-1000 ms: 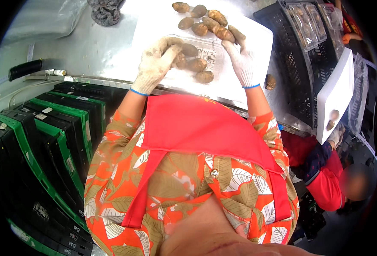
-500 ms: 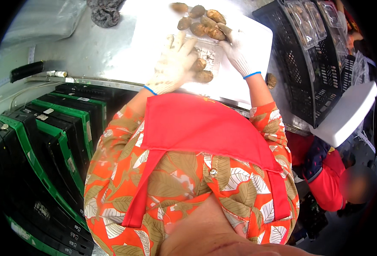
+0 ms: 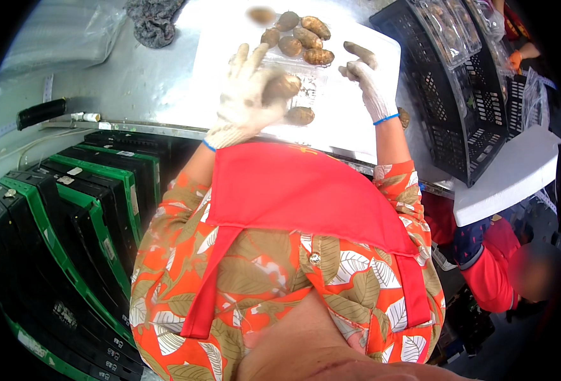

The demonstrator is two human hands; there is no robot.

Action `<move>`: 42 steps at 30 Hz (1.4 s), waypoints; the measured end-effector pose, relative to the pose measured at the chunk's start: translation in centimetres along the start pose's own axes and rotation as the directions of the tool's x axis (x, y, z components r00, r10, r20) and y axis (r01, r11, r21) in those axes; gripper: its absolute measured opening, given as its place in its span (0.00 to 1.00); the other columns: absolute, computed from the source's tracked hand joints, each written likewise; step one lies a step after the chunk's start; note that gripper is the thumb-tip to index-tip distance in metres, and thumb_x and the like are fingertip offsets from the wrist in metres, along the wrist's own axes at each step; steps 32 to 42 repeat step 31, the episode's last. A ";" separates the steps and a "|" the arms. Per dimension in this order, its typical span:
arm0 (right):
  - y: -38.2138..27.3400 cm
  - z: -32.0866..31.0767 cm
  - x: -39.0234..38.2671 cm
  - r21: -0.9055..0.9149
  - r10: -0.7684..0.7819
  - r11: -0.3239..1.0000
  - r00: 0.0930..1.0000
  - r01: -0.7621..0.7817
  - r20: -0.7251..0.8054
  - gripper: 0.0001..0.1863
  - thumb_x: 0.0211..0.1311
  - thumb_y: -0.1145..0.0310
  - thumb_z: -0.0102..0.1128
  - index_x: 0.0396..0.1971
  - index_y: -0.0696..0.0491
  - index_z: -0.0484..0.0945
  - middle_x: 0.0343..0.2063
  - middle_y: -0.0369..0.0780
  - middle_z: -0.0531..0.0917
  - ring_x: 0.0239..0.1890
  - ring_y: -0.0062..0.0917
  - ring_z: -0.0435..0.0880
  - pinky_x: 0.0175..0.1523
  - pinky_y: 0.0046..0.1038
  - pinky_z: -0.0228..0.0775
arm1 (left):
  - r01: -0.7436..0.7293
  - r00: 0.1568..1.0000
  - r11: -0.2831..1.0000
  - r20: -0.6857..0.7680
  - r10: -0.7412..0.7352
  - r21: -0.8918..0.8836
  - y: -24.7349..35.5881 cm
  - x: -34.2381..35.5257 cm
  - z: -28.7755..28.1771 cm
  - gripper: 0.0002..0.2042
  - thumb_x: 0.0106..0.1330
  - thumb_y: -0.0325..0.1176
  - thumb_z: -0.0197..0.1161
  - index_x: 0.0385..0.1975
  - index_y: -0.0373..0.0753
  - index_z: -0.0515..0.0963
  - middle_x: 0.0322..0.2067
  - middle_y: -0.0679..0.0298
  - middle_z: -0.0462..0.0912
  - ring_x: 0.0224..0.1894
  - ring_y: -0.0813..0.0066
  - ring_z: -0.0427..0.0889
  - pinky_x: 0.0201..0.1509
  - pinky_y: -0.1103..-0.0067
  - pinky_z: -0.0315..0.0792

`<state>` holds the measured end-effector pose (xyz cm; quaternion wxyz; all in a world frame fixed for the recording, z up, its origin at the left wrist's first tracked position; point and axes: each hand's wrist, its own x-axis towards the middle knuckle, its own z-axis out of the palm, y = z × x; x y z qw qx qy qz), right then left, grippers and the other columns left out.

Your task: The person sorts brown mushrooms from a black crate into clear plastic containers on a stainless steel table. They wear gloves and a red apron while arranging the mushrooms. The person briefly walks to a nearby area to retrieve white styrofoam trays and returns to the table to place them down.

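Observation:
My left hand [image 3: 245, 98], in a white knit glove with a blue cuff edge, is over the white board [image 3: 385, 54]. Its thumb side closes on a brown oblong tuber [image 3: 285, 86], slightly blurred, while other fingers stretch away. Beneath lies a clear plastic tray [image 3: 315, 95]; a second tuber [image 3: 300, 115] sits at its near end. To the right, my right hand [image 3: 366, 76], gloved likewise with dirty fingertips, is raised with fingers apart and nothing visible in it. Beyond the tray lies a group of several loose tubers [image 3: 307, 38].
Black crates [image 3: 448, 95] with filled clear packs [image 3: 445, 28] stand at the right, above a white foam box [image 3: 509, 174]. Green and black crates [image 3: 93, 197] are stacked at left. A dark cloth [image 3: 153, 22] and a black handle [image 3: 41, 113] lie on the metal table. A person in red is at lower right.
My right hand has drawn back to the right, away from the tuber group. My left hand has lifted one tuber leftward and away from the other in the tray.

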<state>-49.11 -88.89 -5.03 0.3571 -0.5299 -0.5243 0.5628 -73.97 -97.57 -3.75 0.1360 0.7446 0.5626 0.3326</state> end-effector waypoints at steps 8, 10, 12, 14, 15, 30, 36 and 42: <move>0.9 2.2 0.7 -0.636 0.035 0.769 0.998 -0.066 -0.061 0.22 0.60 0.56 0.59 0.40 0.61 0.82 0.26 0.44 0.84 0.26 0.21 0.81 0.36 0.25 0.73 | 0.344 0.938 0.805 0.140 -0.317 -0.484 0.3 -0.4 -0.9 0.25 0.55 0.28 0.66 0.55 0.33 0.72 0.52 0.53 0.76 0.56 0.64 0.75 0.60 0.70 0.69; 1.1 2.2 1.0 -0.665 -0.002 0.745 0.998 -0.040 -0.063 0.19 0.60 0.59 0.58 0.37 0.62 0.82 0.26 0.45 0.84 0.27 0.22 0.81 0.38 0.24 0.73 | 0.433 0.898 0.695 0.208 -0.388 -0.573 0.7 -0.6 -1.0 0.24 0.58 0.29 0.65 0.56 0.31 0.70 0.50 0.54 0.77 0.53 0.67 0.76 0.58 0.70 0.70; 0.9 2.2 0.9 -0.717 -0.091 0.695 0.996 0.053 -0.015 0.17 0.60 0.62 0.57 0.36 0.62 0.82 0.24 0.44 0.83 0.26 0.21 0.81 0.38 0.24 0.72 | 0.462 0.875 0.605 0.221 -0.432 -0.648 0.8 -0.8 -0.9 0.24 0.61 0.29 0.63 0.57 0.30 0.69 0.48 0.54 0.78 0.51 0.68 0.77 0.56 0.71 0.71; -0.3 1.5 0.7 -0.491 0.023 0.871 1.000 -0.018 0.003 0.16 0.60 0.63 0.56 0.34 0.63 0.81 0.21 0.41 0.80 0.25 0.22 0.78 0.40 0.26 0.74 | 0.533 0.806 0.355 0.333 -0.489 -0.768 -0.2 -0.8 -1.1 0.23 0.64 0.30 0.59 0.58 0.30 0.68 0.49 0.57 0.77 0.50 0.69 0.78 0.53 0.75 0.73; -0.6 1.1 0.7 -0.361 0.079 0.930 0.996 -0.062 0.030 0.16 0.60 0.63 0.56 0.33 0.63 0.80 0.19 0.40 0.78 0.24 0.22 0.77 0.42 0.28 0.74 | 0.555 0.767 0.217 0.393 -0.507 -0.803 -0.6 -0.9 -1.2 0.22 0.65 0.31 0.57 0.58 0.31 0.67 0.50 0.58 0.77 0.49 0.70 0.78 0.52 0.77 0.73; -3.5 -0.3 -4.6 -0.072 0.145 0.989 0.924 -0.128 0.353 0.13 0.55 0.71 0.55 0.37 0.64 0.77 0.25 0.44 0.82 0.26 0.19 0.77 0.31 0.17 0.68 | 0.443 0.853 -0.028 0.431 -0.293 -0.896 -2.1 -0.7 1.2 0.26 0.73 0.44 0.42 0.63 0.31 0.60 0.47 0.49 0.76 0.49 0.63 0.76 0.52 0.69 0.72; -3.7 0.4 -5.1 -0.233 0.202 0.965 0.910 -0.121 0.363 0.14 0.56 0.72 0.55 0.40 0.63 0.77 0.29 0.44 0.84 0.26 0.20 0.78 0.32 0.18 0.70 | 0.446 0.854 -0.024 0.434 -0.286 -0.895 -2.1 -0.6 1.1 0.26 0.73 0.44 0.42 0.63 0.31 0.60 0.47 0.49 0.76 0.49 0.63 0.76 0.52 0.69 0.72; -3.7 0.4 -5.1 -0.233 0.202 0.965 0.910 -0.121 0.363 0.14 0.56 0.72 0.55 0.40 0.63 0.77 0.29 0.44 0.84 0.26 0.20 0.78 0.32 0.18 0.70 | 0.446 0.854 -0.024 0.434 -0.286 -0.895 -2.1 -0.6 1.1 0.26 0.73 0.44 0.42 0.63 0.31 0.60 0.47 0.49 0.76 0.49 0.63 0.76 0.52 0.69 0.72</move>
